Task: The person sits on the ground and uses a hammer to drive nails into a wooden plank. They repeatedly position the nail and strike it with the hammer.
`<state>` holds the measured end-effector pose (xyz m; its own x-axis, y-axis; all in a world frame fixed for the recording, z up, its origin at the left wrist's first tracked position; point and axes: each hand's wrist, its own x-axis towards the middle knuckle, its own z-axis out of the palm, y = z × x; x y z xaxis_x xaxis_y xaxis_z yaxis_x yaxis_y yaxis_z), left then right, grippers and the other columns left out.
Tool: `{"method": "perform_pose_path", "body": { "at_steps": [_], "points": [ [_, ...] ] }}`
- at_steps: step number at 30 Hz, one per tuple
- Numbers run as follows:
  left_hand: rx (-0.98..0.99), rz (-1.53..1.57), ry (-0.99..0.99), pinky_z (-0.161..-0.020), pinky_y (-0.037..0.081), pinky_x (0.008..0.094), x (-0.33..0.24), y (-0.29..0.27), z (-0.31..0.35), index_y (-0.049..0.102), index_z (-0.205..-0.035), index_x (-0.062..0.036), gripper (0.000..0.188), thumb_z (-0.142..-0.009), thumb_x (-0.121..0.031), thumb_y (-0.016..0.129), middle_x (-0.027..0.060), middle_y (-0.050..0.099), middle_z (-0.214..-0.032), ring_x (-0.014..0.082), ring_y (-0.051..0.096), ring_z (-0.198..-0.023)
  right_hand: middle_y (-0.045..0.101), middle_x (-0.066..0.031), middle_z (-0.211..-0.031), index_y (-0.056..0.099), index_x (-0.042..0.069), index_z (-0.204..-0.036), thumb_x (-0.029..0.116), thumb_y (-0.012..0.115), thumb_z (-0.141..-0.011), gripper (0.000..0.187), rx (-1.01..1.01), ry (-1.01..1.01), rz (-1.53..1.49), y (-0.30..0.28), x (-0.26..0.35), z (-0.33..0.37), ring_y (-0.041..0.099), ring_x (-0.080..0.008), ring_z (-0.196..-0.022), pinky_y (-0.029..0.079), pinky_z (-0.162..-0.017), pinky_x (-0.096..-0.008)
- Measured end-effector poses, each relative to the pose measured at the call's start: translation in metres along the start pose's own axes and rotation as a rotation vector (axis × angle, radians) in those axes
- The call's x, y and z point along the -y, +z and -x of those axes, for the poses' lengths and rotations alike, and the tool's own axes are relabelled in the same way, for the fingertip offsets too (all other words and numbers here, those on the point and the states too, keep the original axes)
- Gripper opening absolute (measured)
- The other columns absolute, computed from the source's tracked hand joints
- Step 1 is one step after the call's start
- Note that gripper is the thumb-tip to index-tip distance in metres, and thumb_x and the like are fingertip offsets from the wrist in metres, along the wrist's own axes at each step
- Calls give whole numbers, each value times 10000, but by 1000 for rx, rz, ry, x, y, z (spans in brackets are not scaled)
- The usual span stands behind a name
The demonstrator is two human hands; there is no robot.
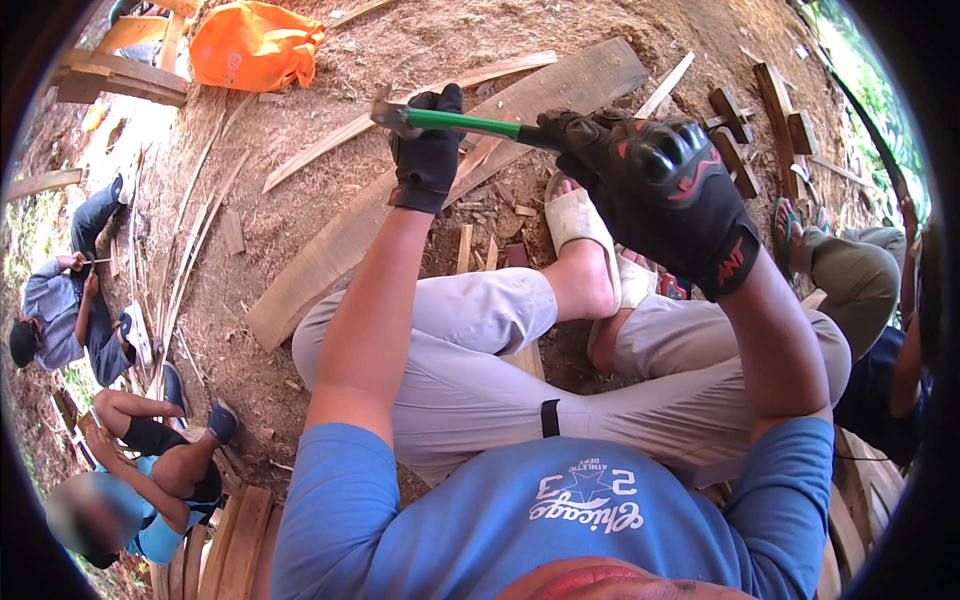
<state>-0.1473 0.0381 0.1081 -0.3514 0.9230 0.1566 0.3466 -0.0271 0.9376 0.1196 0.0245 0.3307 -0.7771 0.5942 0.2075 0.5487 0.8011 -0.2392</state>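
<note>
Maybe the hammer (472,124), clasped inside the fingers of the right hand (650,190), slips if they loosen; left hand (424,158): grip unclear.

The hammer (465,122) has a dull metal head (392,115), a smooth green handle (490,127) with a slight sheen and a matt black grip (540,137) that looks like rubber. The left glove (422,172) is soft, matt black cloth; the right glove (650,215) joins similar fabric to a hard, glossy knuckle guard (672,155), seemingly moulded plastic. The T-shirt (420,510) is matt blue cloth, the trousers (480,390) smooth, creased grey cloth. The long plank (325,268) is bare, matt wood; the orange bag (250,45) looks like thin, crinkled plastic, and the ground (260,400) is rough and matt
</note>
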Motion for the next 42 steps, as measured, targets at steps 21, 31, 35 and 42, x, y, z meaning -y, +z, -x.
{"method": "perform_pose_path", "body": {
  "at_steps": [21, 31, 35, 42],
  "points": [
    [43, 339, -185, -589, 433, 314, -31, 9, 8, 625, -767, -68, 398, -1085, -308, 619, -8, 568, -644, 90, 525, -612, 777, -133, -1107, 709, 101, -1301, 168, 715, -1002, 306, 52, 54, 137, 11, -10, -2, 765, -316, -933, 619, -781, -419],
    [100, 113, -306, -622, 464, 311, -51, 0, 3, 638, -808, -71, 349, -1063, -309, 657, 3, 601, -674, 97, 562, -639, 720, -190, -916, 687, 72, -1188, 209, 649, -1040, 206, -56, 203, -112, 56, -36, 1, 704, -404, -788, 553, -670, -482],
    [20, 129, -238, -607, 455, 308, -25, -7, 0, 606, -767, -71, 370, -1058, -292, 662, 7, 592, -656, 101, 538, -605, 707, -194, -864, 677, 76, -1135, 275, 605, -1062, 224, -35, 444, -200, 118, -84, 30, 684, -421, -762, 521, -652, -479],
    [21, 494, -318, -582, 443, 318, -26, -21, -12, 578, -724, -84, 371, -1046, -244, 672, 11, 541, -609, 112, 515, -568, 580, 1, -695, 696, 94, -1095, 315, 646, -1074, 228, 8, 1235, -1164, 224, -130, 61, 520, -132, -466, 459, -438, -319]
  ]
}}
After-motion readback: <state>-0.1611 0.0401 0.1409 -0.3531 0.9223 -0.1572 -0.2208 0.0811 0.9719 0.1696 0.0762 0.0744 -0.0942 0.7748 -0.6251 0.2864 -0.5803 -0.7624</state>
